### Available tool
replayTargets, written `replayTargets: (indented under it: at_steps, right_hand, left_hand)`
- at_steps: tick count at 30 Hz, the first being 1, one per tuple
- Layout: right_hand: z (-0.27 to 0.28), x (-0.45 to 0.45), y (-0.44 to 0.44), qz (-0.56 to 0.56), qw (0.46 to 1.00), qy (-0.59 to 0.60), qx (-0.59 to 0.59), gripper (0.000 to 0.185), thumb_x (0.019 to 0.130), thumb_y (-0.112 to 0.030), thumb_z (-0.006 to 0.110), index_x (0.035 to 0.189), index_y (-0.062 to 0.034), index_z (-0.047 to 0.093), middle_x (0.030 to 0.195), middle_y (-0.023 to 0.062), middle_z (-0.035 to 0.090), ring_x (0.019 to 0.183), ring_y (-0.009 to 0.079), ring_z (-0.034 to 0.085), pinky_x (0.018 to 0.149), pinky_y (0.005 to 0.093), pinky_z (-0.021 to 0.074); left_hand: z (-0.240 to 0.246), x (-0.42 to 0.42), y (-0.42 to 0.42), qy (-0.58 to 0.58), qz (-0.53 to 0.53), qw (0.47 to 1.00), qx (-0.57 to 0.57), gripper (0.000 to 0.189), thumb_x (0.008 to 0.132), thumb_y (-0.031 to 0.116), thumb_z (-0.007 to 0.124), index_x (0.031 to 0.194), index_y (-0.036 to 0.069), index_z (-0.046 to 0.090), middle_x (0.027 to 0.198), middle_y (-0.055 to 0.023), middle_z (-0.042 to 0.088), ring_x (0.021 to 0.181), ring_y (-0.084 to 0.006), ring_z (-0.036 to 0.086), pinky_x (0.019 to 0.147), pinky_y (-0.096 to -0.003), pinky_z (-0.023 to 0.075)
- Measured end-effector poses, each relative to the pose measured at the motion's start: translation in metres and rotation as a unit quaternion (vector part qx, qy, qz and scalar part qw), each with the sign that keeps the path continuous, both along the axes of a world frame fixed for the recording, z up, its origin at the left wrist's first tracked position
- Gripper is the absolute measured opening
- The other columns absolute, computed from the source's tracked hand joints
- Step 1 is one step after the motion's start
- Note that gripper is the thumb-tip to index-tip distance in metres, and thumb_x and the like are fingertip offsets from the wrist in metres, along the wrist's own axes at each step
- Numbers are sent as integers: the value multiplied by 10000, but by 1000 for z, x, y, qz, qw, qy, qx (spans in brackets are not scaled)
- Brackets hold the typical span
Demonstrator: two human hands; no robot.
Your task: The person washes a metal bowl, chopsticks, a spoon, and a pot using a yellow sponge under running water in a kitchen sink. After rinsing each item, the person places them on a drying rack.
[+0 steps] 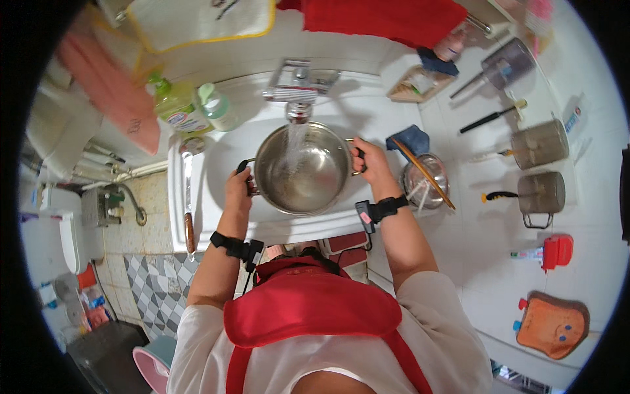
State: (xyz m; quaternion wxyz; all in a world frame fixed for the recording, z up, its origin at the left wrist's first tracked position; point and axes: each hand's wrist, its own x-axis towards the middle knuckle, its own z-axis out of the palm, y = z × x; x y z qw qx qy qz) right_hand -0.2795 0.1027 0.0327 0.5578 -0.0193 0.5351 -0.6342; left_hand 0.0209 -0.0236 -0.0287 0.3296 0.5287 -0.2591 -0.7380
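Observation:
A stainless steel pot [320,172] with two black-covered side handles is held over the white washbasin [224,162], under the chrome faucet [298,111]. Water streams from the faucet into it. My left hand [239,189] grips the handle on the left, and my right hand [369,160] grips the handle on the right. Right of my right hand, a small metal bowl [439,172] stands with a wooden stick [428,177] across it and white strips over its rim. A blue cloth [411,140] lies just behind the bowl.
Pump bottles [182,111] stand at the basin's back left. A ladle-like utensil with a brown handle [189,229] lies along the left rim. A small tray [418,86] sits at the back right. Cups and brushes hang on the right wall [472,231]. A red cloth [379,19] hangs behind.

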Motion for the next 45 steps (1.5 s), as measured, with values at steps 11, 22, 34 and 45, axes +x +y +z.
replayTargets:
  at_steps: [11, 22, 34, 45]
  right_hand:
    - [62, 11, 6, -28, 982, 185, 10, 203, 813, -173, 612, 682, -62, 505, 574, 31, 465, 385, 101, 381, 354, 242, 293]
    - [46, 22, 19, -52, 993, 107, 12, 194, 812, -161, 601, 692, -62, 483, 541, 8, 429, 349, 96, 332, 326, 253, 244]
    - [32, 17, 5, -68, 996, -45, -40, 161, 857, -203, 555, 794, -76, 480, 597, 20, 463, 419, 98, 373, 384, 251, 290]
    - [108, 81, 37, 10, 961, 263, -81, 241, 855, -86, 521, 1076, 6, 491, 640, 29, 460, 412, 74, 362, 361, 223, 291]
  left_hand:
    - [-6, -36, 14, -45, -60, 996, 56, 169, 853, 136, 492, 1008, 71, 506, 759, -49, 510, 556, -166, 511, 498, -298, 448]
    - [36, -2, 8, -39, -100, 994, 11, 312, 815, 62, 461, 1127, 53, 474, 806, -87, 559, 548, -173, 545, 484, -313, 475]
    - [40, 3, -9, 4, -34, 999, -38, 257, 844, 52, 461, 1098, 17, 454, 794, -53, 516, 680, -162, 520, 599, -300, 447]
    - [0, -57, 43, 20, -149, 981, 122, 277, 904, 218, 397, 1118, 44, 427, 1047, -134, 485, 937, -295, 523, 756, -538, 474]
